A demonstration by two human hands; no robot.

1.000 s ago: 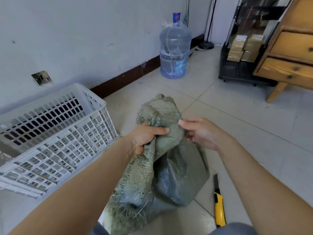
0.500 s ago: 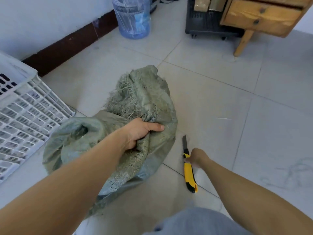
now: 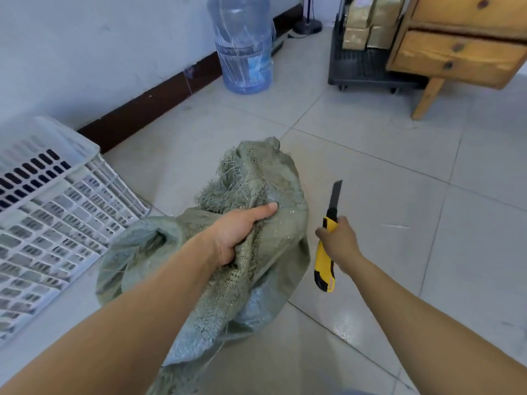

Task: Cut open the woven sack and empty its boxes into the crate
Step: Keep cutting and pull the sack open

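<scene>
A grey-green woven sack (image 3: 273,252) lies crumpled on the tiled floor in the middle, its frayed top end pointing away from me. My left hand (image 3: 238,232) grips a bunch of its fabric near that top. My right hand (image 3: 339,240) holds a yellow utility knife (image 3: 328,243) just right of the sack, off the floor, its dark blade extended and pointing away. The white plastic crate (image 3: 54,201) stands at the left, beside the sack. No boxes show through the sack.
A large blue water bottle (image 3: 242,44) stands by the wall at the back. A wooden drawer cabinet (image 3: 462,44) is at the back right, next to a black cart (image 3: 362,64) holding brown boxes. Dark skirting runs along the wall.
My right hand let go of the sack, reached down to the knife on the floor and has lifted it. My left hand kept its grip on the sack.
</scene>
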